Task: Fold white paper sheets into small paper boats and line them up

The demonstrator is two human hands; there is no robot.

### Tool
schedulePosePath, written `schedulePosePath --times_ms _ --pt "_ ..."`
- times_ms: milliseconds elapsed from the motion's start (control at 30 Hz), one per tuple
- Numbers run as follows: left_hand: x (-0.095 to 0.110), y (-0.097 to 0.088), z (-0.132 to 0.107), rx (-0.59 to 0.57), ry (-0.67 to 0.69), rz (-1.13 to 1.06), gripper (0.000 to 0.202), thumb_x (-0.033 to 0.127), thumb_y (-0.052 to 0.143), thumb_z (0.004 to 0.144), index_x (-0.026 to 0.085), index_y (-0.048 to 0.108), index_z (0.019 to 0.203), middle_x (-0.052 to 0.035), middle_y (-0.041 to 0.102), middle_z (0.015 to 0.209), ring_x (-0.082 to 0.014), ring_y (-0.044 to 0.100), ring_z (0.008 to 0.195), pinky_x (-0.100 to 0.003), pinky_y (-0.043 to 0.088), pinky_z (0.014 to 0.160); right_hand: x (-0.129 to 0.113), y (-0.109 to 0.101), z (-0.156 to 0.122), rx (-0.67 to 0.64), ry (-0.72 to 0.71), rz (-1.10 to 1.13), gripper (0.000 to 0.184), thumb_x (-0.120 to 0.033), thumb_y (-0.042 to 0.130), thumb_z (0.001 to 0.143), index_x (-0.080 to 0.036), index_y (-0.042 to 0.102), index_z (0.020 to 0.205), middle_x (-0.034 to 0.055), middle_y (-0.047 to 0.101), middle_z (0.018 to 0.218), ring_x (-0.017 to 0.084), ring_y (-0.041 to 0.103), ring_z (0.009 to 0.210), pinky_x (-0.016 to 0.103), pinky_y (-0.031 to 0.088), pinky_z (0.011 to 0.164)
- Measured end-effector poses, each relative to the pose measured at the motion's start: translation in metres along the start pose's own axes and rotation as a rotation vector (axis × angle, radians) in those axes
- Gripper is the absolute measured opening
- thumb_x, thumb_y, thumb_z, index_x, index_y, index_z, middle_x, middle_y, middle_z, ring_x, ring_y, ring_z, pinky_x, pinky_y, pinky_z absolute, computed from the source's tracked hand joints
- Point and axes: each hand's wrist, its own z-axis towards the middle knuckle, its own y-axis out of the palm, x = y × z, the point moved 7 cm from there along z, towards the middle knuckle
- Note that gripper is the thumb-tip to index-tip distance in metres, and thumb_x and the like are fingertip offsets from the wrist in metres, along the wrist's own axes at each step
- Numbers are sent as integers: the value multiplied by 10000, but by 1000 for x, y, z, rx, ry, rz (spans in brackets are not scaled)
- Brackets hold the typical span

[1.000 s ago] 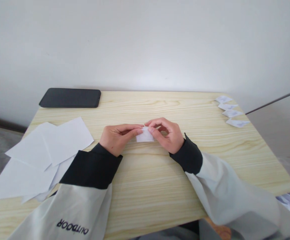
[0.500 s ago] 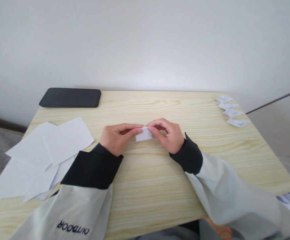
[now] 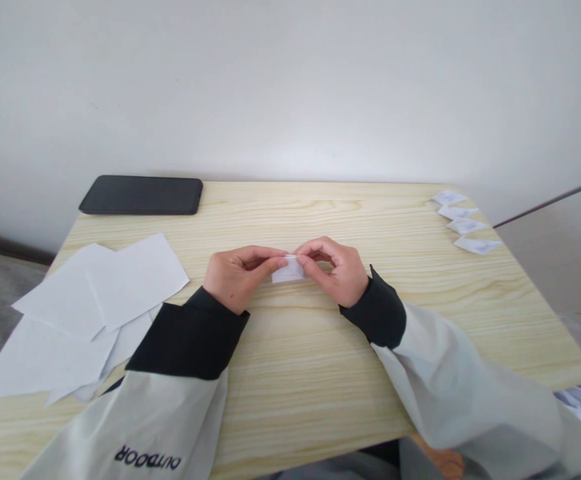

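Observation:
A small folded piece of white paper [image 3: 289, 271] rests at the middle of the light wooden table [image 3: 320, 373]. My left hand [image 3: 240, 275] pinches its left side with thumb and forefinger. My right hand [image 3: 334, 269] pinches its right side, fingers curled over it. Both hands lie low on the tabletop, fingertips almost touching above the paper. Most of the paper is hidden by the fingers.
Several loose white sheets [image 3: 85, 307] lie fanned out at the left, overhanging the table's edge. A black phone [image 3: 141, 195] lies flat at the back left. Several small folded paper pieces [image 3: 463, 223] sit in a row at the back right corner. A white wall stands behind.
The folded paper has been pressed a little smaller and flatter between the fingertips. Both hands stay in place.

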Motion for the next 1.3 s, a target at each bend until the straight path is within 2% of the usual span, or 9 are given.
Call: schedulePosePath --times_ms 200,367,467,667,800,900,1033,1167,1300 --pt "-2 3 -1 -20 0 -33 134 287 723 709 168 708 767 -14 748 782 -155 691 725 -241 566 717 -1 -1 1 15 6 -2 126 -304 597 842 -184 604 802 14 683 758 110 646 669 238 542 669" --pt "-7 0 0 -1 -67 -47 284 310 755 674 183 675 915 0 752 785 -158 704 766 -236 562 731 0 0 0 23 27 32 133 -302 609 832 -175 610 792 9 678 744 102 638 662 230 532 673" --pt "-7 0 2 -2 -89 -24 302 343 751 678 186 675 926 -4 753 774 -169 706 781 -238 560 714 6 0 -1 35 80 97 160 -334 626 820 -181 600 782 4 676 734 107 635 660 242 533 668" --pt "-7 7 5 -82 -122 -175 541 399 771 645 134 627 1094 -78 742 940 -206 695 891 -279 563 801 17 -5 -1 146 173 232 216 -383 672 774 -186 586 759 6 679 708 109 627 620 246 533 611" --pt "-9 15 4 -189 -149 -174 491 482 775 596 127 698 926 -77 749 861 -232 706 813 -317 587 762 22 -10 -1 229 225 274 283 -443 698 729 -188 574 725 16 688 704 118 629 602 257 535 581" --pt "-12 14 4 -190 -156 -172 419 488 770 602 137 712 824 -57 750 813 -210 709 736 -300 598 727 21 -10 0 222 220 258 264 -423 697 734 -186 580 721 14 686 703 121 635 623 257 536 601" --pt "-15 13 4 -195 -179 -189 391 464 777 608 137 712 812 -52 745 738 -189 704 661 -281 605 683 22 -8 1 176 214 252 245 -394 700 737 -184 575 757 1 682 694 113 634 625 249 531 620" --pt "-18 14 4 -204 -217 -190 406 465 784 598 133 708 819 -58 736 684 -186 698 617 -285 607 652 26 -7 1 166 269 349 369 -420 738 688 -203 537 909 -19 695 679 110 635 578 241 536 584" --pt "-17 15 5 -226 -220 -168 424 484 777 598 134 703 825 -60 733 678 -185 695 613 -289 602 646 26 -6 3 151 262 380 341 -452 737 676 -200 561 824 -18 688 667 115 642 562 245 548 551"
